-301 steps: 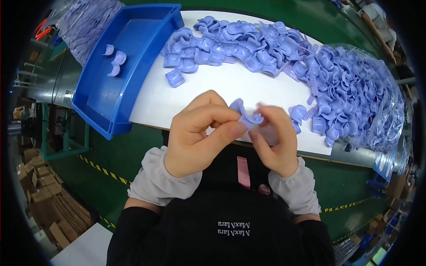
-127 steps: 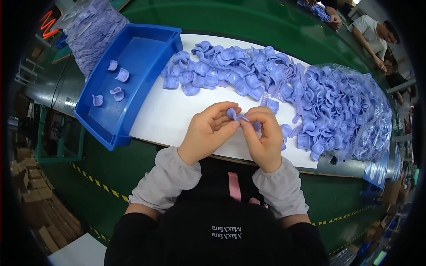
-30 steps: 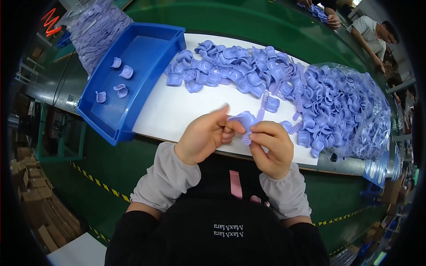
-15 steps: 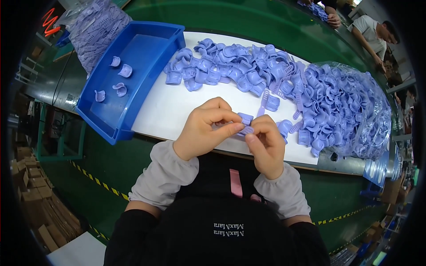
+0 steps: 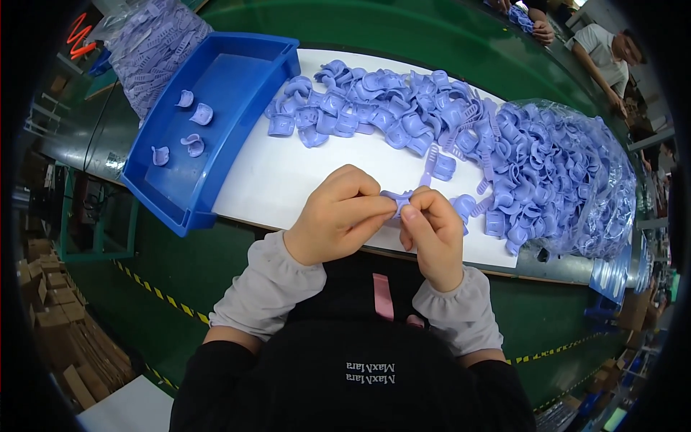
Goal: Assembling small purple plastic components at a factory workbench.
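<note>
Between my two hands, over the near edge of the white sheet (image 5: 266, 183), is a small curved purple plastic piece (image 5: 396, 196). My left hand (image 5: 344, 214) pinches its left side with thumb and forefinger. My right hand (image 5: 434, 234) grips the right side, thumb in front. Fingers cover much of the piece. Beyond my right hand lie a ribbed purple plastic strap (image 5: 430, 163) and another curved piece (image 5: 445, 168). A heap of like curved pieces (image 5: 389, 104) spreads along the far side of the sheet, with a few ribbed straps among them.
At the left stands a blue plastic tray (image 5: 241, 133) holding several curved pieces. Behind it is a clear bag of ribbed straps (image 5: 155, 57). On the right, an open clear bag (image 5: 612, 180) spills curved pieces. Across the green table (image 5: 345, 25), co-workers sit at the far right.
The purple piece has been turned between my fingers, so its curved edge now faces up. My left hand's fingers have closed in more around it.
</note>
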`<state>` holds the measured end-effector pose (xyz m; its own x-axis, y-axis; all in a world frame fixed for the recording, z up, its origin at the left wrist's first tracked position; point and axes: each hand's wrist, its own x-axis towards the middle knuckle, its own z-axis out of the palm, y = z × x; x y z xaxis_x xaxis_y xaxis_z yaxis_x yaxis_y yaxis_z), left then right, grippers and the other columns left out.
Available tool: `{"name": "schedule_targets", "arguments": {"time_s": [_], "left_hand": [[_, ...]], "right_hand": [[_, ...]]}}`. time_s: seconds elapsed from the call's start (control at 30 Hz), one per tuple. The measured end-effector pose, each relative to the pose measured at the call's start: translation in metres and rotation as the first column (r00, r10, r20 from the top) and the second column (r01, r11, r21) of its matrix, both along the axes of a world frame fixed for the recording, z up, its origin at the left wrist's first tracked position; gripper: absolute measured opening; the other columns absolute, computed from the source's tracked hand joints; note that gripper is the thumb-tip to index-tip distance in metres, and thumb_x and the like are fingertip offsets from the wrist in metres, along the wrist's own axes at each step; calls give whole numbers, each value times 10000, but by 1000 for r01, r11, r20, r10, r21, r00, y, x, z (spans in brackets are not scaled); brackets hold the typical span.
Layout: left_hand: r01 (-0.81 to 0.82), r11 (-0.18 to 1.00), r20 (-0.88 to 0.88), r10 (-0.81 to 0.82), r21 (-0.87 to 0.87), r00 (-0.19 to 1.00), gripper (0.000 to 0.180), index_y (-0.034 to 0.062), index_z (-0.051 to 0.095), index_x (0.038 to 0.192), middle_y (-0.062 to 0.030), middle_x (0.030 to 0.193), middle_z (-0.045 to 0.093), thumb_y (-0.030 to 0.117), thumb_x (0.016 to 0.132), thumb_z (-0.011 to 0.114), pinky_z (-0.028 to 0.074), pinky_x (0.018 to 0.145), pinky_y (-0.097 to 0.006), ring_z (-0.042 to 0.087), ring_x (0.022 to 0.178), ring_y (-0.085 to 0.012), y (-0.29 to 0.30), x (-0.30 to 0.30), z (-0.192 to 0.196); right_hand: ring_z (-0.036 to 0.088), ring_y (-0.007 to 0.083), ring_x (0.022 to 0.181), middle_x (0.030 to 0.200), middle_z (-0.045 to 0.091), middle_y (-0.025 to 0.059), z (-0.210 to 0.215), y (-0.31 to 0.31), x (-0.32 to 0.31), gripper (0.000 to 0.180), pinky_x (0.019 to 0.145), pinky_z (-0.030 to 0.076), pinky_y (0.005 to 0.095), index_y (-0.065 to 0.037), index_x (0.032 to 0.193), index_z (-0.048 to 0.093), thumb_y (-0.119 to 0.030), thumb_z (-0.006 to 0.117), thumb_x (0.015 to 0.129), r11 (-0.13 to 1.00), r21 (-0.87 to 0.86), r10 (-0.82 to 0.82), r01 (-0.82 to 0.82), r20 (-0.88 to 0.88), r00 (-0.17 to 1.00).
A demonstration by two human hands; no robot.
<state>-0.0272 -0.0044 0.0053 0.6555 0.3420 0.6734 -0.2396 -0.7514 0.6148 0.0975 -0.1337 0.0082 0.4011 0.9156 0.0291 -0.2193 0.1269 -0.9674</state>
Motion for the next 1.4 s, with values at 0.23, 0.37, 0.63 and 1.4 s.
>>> {"name": "schedule_targets", "arguments": {"time_s": [0.23, 0.37, 0.63, 1.4], "left_hand": [[45, 996, -44, -41, 83, 998, 241, 37, 672, 868, -44, 793, 500, -37, 642, 714, 418, 623, -296, 504, 722, -196, 1, -1, -1], [79, 941, -68, -107, -328, 992, 176, 8, 653, 916, -57, 885, 511, -40, 747, 668, 432, 710, -271, 506, 805, -154, -13, -2, 1], [182, 480, 148, -108, -858, 983, 110, -20, 628, 914, -52, 944, 524, 39, 829, 667, 425, 640, -223, 522, 807, -98, -32, 14, -15], [122, 216, 90, -152, -969, 984, 174, -26, 652, 909, 11, 770, 541, 137, 906, 592, 372, 655, -198, 451, 706, -48, -37, -4, 7]], "right_hand": [[430, 23, 640, 821, 491, -13, -1, 1, -1, 83, 572, 345, 163, 14, 894, 536, 52, 586, 840, 996, -11, -87, 87, -143, 986], [430, 33, 633, 828, 485, 0, -5, 2, -5, 62, 557, 343, 175, 25, 876, 550, 57, 584, 835, 981, 92, -161, 173, -119, 980], [362, 64, 542, 731, 458, 5, -1, 3, -6, 91, 476, 294, 203, 13, 880, 545, -72, 514, 894, 989, 4, -145, 149, -210, 967], [583, 262, 809, 877, 587, 94, 0, 5, 10, 408, 691, 458, 327, -62, 1069, 619, 39, 682, 678, 973, 222, -220, 67, 795, 565]]}}
